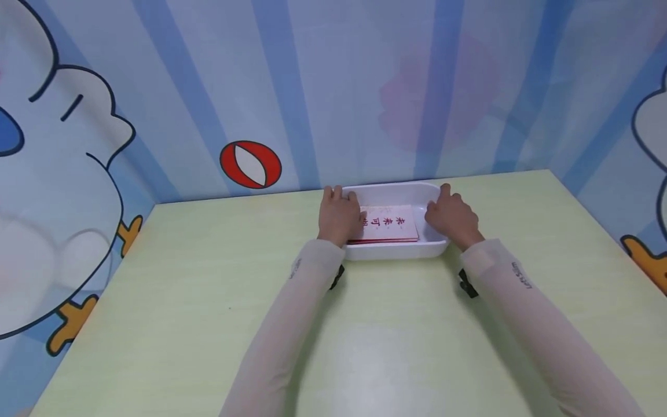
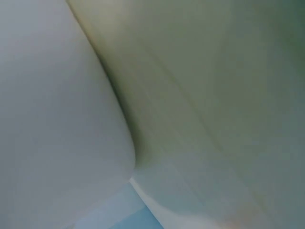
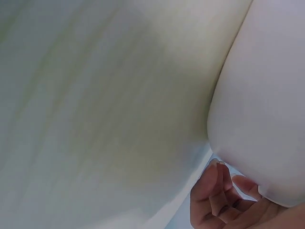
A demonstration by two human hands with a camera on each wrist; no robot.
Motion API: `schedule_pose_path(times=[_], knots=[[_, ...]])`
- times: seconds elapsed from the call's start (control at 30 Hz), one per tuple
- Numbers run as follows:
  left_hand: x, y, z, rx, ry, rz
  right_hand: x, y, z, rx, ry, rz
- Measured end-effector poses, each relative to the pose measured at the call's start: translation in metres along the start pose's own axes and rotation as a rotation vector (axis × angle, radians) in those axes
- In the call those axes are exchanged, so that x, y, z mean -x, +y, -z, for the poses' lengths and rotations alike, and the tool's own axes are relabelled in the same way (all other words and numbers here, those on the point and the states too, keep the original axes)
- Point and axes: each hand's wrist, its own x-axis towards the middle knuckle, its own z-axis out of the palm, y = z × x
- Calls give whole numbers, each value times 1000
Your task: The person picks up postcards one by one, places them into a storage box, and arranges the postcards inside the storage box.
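Note:
A white plastic tray [image 1: 396, 251] is by the table's back edge, its long side facing me. Inside it lies a small stack of white cards [image 1: 391, 225] with red characters and a red edge. My left hand [image 1: 339, 217] grips the tray's left end, thumb on the inner side, partly covering the cards. At the opposite end my right hand [image 1: 454, 219] holds the rim. The right wrist view has its curled fingers [image 3: 209, 191] at the outside of the tray wall [image 3: 262, 95]. Only the tray's side [image 2: 57, 119] and tabletop show in the left wrist view; that hand is hidden there.
The pale yellow-green table [image 1: 208, 278] stretches on both sides and in front of the tray. Right behind it rises a blue striped backdrop [image 1: 354, 87] with a red ball print [image 1: 250, 164]. Cartoon panels flank the table left and right.

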Motion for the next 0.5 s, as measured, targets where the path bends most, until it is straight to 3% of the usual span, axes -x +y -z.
schedule_pose_path(times=[0.27, 0.5], knots=[[4, -1, 5, -9, 26, -13, -2, 4, 2, -20, -7, 7], [1, 0, 1, 25, 10, -5, -2, 3, 2, -23, -35, 3]])
